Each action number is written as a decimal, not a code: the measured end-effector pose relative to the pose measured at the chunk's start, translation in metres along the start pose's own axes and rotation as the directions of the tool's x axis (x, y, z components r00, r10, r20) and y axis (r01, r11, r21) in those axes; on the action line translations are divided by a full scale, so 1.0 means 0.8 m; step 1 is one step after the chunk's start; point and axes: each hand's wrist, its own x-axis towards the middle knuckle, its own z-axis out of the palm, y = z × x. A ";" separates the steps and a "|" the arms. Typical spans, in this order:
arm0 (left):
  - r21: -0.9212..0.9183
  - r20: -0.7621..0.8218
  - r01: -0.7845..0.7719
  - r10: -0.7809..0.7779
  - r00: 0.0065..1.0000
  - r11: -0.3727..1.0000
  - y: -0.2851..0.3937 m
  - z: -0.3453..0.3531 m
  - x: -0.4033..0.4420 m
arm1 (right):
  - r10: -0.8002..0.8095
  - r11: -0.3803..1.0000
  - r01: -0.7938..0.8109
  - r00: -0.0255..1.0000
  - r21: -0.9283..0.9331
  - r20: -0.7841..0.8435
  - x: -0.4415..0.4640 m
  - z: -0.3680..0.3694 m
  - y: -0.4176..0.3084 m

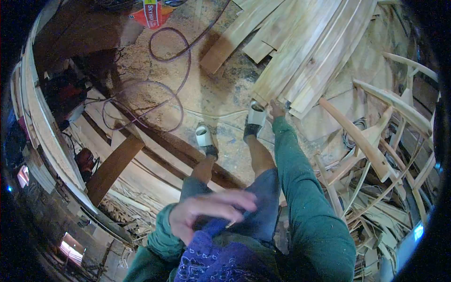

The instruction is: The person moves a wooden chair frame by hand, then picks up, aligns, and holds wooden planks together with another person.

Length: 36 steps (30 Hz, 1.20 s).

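Note:
My left hand is raised in front of my body, over my dark shorts. It is slightly blurred, its fingers are apart, and nothing shows in it. My right arm, in a green sleeve, stretches down and forward. At its end my right hand is at the near end of a stack of long pale boards, beside my foot in a white sandal. Its fingers are small in view, and whether they grip a board is unclear. A blue patterned cloth hangs at my chest.
A reddish hose lies looped on the sawdust-covered floor. Curved wooden frames stand at the right above wood scraps. Dark beams and more offcuts are at the left. A red and yellow bag lies at the top.

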 end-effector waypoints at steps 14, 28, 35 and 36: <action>-0.239 0.302 0.217 -0.140 0.943 0.946 -0.061 0.020 -0.069 | 0.022 0.876 -0.109 0.982 0.469 0.186 -0.072 0.055 -0.094; -0.109 0.477 0.316 -0.229 0.849 0.942 -0.003 0.079 -0.101 | -0.500 0.862 0.484 0.861 -0.151 -0.092 -0.227 0.006 -0.049; 0.051 0.702 0.266 -0.224 0.676 0.963 0.087 0.155 -0.128 | -0.559 0.795 0.569 0.822 -0.213 0.108 -0.435 -0.002 0.045; 0.051 0.716 0.230 -0.196 0.670 0.972 0.107 0.167 -0.127 | -0.593 0.730 0.615 0.787 -0.297 0.172 -0.464 0.000 0.049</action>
